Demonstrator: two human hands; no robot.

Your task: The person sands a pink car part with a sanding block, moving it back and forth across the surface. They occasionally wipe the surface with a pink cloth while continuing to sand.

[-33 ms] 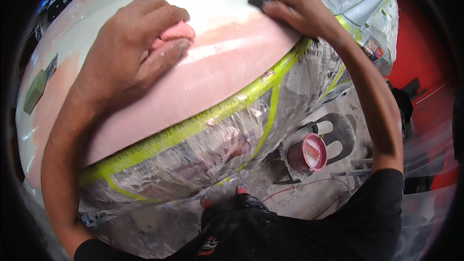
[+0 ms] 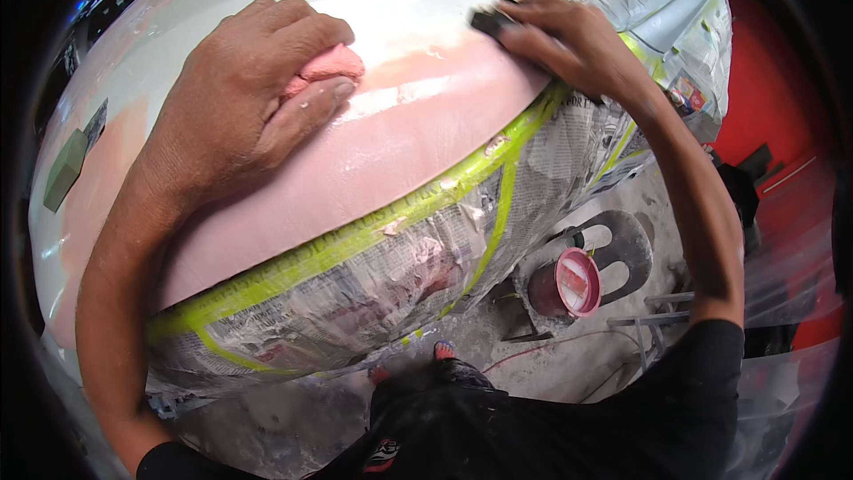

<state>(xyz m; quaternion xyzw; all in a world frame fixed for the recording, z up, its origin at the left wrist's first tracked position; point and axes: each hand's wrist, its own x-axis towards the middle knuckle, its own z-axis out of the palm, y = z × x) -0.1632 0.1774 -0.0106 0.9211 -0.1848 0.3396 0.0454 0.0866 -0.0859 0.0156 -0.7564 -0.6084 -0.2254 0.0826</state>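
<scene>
A curved car panel (image 2: pixel 382 138), white with broad pink patches, stretches out in front of me. My left hand (image 2: pixel 227 102) is closed around a crumpled pink sponge (image 2: pixel 333 65) and rests over the panel's wet-looking surface. Farther right, my right hand (image 2: pixel 573 44) grips a small black sanding block (image 2: pixel 487 22) against the panel near its tapering end. The fingers of that hand are slightly smeared by motion, and much of the block is hidden under them.
Newspaper (image 2: pixel 382 276) and yellow-green masking tape (image 2: pixel 355 229) cover the body below the panel's edge. A green block (image 2: pixel 65 171) lies on the far left of the panel. A pink bucket (image 2: pixel 544 289) with whitish liquid stands on a dark stool (image 2: pixel 629 258).
My right hand and the black sanding block have shifted slightly right and nearer to me along the panel. My left hand with the pink sponge has hardly moved.
</scene>
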